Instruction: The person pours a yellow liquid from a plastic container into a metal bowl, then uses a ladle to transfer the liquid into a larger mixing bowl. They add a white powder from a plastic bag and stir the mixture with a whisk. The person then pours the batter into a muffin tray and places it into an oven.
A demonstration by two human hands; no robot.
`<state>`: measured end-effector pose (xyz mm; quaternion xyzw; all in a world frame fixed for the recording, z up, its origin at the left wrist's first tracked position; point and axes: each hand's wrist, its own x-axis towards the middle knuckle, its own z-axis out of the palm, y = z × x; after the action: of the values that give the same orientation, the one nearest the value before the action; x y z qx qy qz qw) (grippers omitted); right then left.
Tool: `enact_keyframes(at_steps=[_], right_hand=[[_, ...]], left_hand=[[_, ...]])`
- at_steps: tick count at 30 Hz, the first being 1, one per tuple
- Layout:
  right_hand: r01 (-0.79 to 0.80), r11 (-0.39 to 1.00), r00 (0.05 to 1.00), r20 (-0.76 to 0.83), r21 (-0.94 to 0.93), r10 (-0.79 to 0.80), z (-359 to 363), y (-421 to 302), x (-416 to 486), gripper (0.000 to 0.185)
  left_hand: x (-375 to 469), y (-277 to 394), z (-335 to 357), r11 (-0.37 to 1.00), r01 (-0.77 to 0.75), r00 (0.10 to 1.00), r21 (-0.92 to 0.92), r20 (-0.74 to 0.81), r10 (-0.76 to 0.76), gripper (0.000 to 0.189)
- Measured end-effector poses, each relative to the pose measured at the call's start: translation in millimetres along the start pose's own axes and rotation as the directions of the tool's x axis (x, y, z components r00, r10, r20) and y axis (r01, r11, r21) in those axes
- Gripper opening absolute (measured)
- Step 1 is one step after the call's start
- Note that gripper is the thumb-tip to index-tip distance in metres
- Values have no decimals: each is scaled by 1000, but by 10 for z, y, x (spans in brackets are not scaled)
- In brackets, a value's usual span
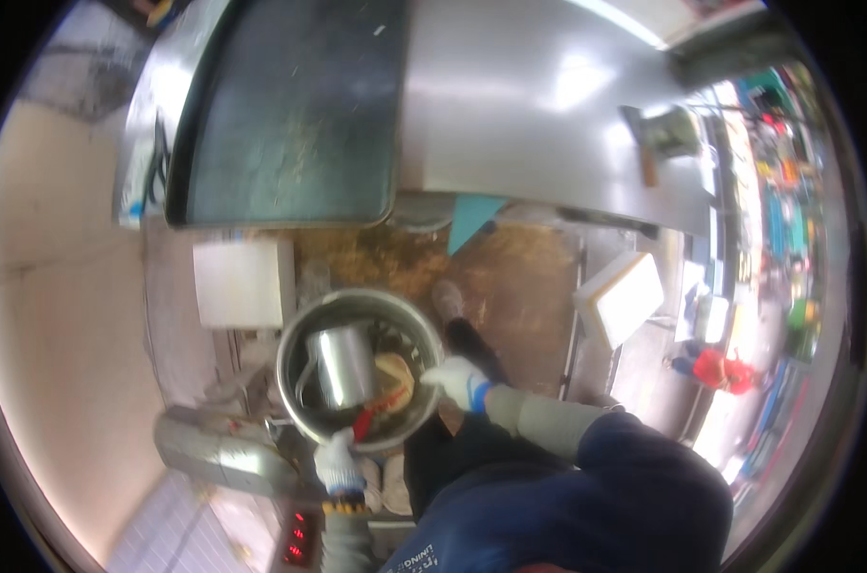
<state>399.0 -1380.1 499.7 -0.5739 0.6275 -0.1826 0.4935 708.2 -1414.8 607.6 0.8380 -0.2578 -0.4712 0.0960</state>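
A large round metal pot (288, 372) is between my two hands, in front of my legs. My right hand (458, 381), in a white knit glove, grips its right rim. My left hand (338, 460), gloved too, is shut on the near-left rim. Inside the pot a shiny metal jug (344, 365) with a side handle lies tilted. Beside the jug is a pale, curved object (394, 379), too blurred to name. A red strip (362, 424), perhaps a handle, runs from it towards my left hand.
A dark rectangular tray (290, 122) projects over the edge of a stainless steel worktop (505, 107). White boxes stand left (236, 283) and right (623, 297). A metal machine (225, 451) is at my left, near red lit digits (298, 533). A person in red (723, 371) is far right.
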Motion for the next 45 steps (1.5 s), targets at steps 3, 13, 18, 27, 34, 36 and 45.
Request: enact_keyframes(at_steps=[3, 13, 18, 27, 34, 36, 45], right_hand=[[-1, 999, 995, 98, 37, -2, -426, -582, -289, 25], [-208, 948, 955, -158, 240, 250, -2551, -2156, -1237, 22], [30, 985, 861, -505, 172, 62, -3675, -2018, -1303, 23], [84, 899, 699, -618, -430, -361, -5818, -1070, -837, 29], [89, 933, 771, -569, -349, -286, -6642, -358, -481, 31], [91, 890, 721, -587, -447, -369, -6647, -234, -473, 30], [262, 963, 646, -753, 59, -130, -6370, -137, -330, 27]], left_hand=[[-647, 125, -408, 984, -134, 988, -120, 58, 142, 39], [-2080, 1585, -821, 905, -185, 825, -384, 440, 356, 62], [-2562, 2796, -107, 869, -313, 734, -383, 482, 478, 54], [-2715, 4713, 1732, 859, -230, 586, -457, 640, 497, 42], [-2938, 5575, 2200, 810, -557, 726, 182, 580, 369, 42], [-3041, 5828, 2090, 259, -575, 762, 776, 394, 514, 41], [-2946, 6717, 2812, -957, -223, 326, 187, 939, 108, 43]])
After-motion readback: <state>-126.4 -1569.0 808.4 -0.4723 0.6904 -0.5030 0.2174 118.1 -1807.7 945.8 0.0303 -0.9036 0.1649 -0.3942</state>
